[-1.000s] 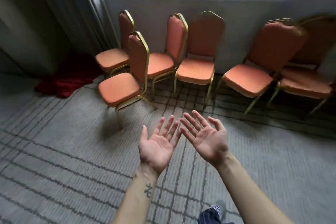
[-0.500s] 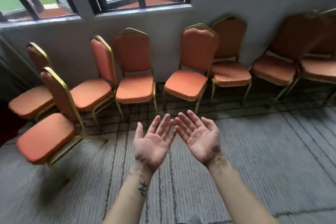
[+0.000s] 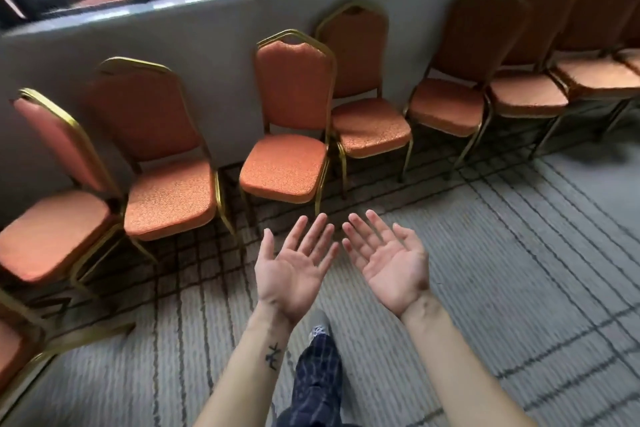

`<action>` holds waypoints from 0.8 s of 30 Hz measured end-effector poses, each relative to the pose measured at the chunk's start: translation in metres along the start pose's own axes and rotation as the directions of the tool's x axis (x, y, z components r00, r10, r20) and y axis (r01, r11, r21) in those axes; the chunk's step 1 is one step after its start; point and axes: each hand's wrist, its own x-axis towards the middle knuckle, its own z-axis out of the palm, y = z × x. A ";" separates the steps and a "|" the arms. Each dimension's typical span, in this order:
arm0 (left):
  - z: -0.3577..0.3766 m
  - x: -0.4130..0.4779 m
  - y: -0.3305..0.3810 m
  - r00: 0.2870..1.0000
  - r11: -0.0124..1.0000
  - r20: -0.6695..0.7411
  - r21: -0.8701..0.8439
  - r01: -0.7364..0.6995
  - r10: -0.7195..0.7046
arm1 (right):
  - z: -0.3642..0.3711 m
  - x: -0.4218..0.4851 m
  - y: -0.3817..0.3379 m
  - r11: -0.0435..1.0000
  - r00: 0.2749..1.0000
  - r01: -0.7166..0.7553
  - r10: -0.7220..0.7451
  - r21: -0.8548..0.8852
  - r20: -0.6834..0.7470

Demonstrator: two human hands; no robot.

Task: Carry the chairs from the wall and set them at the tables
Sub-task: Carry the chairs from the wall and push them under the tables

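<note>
**Two empty hands before the chair row**

Left hand (image 3: pixel 294 270) and right hand (image 3: pixel 391 267) both palm-up, fingers spread, holding nothing. Landmark: the grey wall (image 3: pixel 194 45). Orange, gold-framed chairs stand in a row along it; the nearest chair (image 3: pixel 287 135) is just beyond the fingertips, untouched. Striped carpet (image 3: pixel 519 253) underfoot.

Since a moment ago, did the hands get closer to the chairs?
Yes. The left hand and right hand, open and empty, now reach nearer the chair standing against the wall.
</note>
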 end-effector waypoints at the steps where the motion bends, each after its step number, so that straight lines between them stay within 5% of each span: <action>1: 0.010 0.022 0.004 1.000 1.000 0.008 0.006 0.023 -0.024 | 0.007 0.016 -0.011 1.000 1.000 0.014 -0.014 -0.011 -0.004; 16: 0.184 0.285 0.056 0.964 0.980 0.181 0.086 0.181 -0.194 | 0.084 0.209 -0.185 0.977 0.976 0.202 -0.196 0.068 -0.093; 24: 0.251 0.406 0.050 0.991 0.999 0.125 0.019 0.040 -0.043 | 0.103 0.346 -0.281 0.996 0.995 0.094 -0.094 0.000 -0.014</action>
